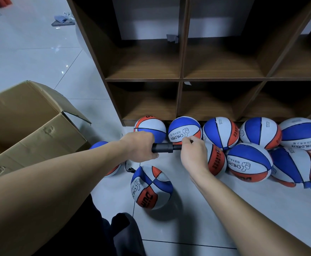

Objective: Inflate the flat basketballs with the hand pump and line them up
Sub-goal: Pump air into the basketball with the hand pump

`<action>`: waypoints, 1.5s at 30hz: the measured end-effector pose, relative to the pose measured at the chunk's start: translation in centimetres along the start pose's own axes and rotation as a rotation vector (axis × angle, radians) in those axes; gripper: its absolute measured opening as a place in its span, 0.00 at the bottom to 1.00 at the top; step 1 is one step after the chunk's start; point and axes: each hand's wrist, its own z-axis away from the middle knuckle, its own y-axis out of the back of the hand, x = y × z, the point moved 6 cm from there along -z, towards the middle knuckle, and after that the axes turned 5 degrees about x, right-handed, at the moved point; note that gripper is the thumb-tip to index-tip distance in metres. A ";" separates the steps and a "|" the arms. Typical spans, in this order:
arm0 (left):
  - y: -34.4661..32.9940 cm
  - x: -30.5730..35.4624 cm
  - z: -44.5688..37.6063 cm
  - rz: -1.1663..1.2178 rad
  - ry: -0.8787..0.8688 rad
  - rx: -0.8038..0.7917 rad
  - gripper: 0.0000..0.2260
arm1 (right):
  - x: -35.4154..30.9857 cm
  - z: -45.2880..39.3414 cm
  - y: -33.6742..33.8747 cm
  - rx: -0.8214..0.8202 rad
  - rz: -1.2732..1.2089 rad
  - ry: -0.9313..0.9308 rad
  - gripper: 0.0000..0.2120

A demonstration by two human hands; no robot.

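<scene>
Head view, catalogue of contents. Pump (166,147): black cylinder, held level above the floor (225,209), in front of the ball rows. Left hand (139,145): grip wrapped round the pump's left end, fingers curled under it. Right hand (194,154): grip pinched on the pump's thinner right end, thumb and fingertips closed on it; the exact part held is too small to tell.

Balls, all blue, white and orange. Back row of five along the foot of the shelf (180,78), touching or nearly so: first ball (151,126), partly behind the left hand; second ball (185,129), printed CHILDREN, just behind the pump; third ball (221,133); fourth ball (261,132); fifth ball (301,133), also printed CHILDREN. Front row of three, pressed against the back row: sixth ball (217,159), partly hidden by the right hand; seventh ball (249,163), printed CHILDREN; eighth ball (297,166), visibly creased and misshapen.

Apart from the rows: ninth ball (152,187), alone on the floor below the hands, its surface dented; tenth ball (103,145), mostly hidden behind the left forearm, beside the box (31,126).

Box: brown cardboard, flaps open, at left on the floor. Shelf: dark wood, square compartments. Floor: pale glossy tiles. Cloth (63,20): grey-blue heap, far left on the floor. Dark clothing (114,233): at the bottom edge between the forearms.
</scene>
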 end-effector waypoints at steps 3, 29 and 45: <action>-0.2 0.3 0.0 0.009 -0.012 -0.012 0.18 | 0.0 0.3 -0.4 -0.011 0.006 0.007 0.16; 0.1 -2.4 -0.5 -0.011 0.014 0.000 0.18 | 1.8 -4.2 5.0 -0.008 -0.068 -0.138 0.17; 0.2 -1.1 0.2 0.010 0.018 0.020 0.17 | -0.2 -1.0 1.9 0.088 0.070 0.041 0.15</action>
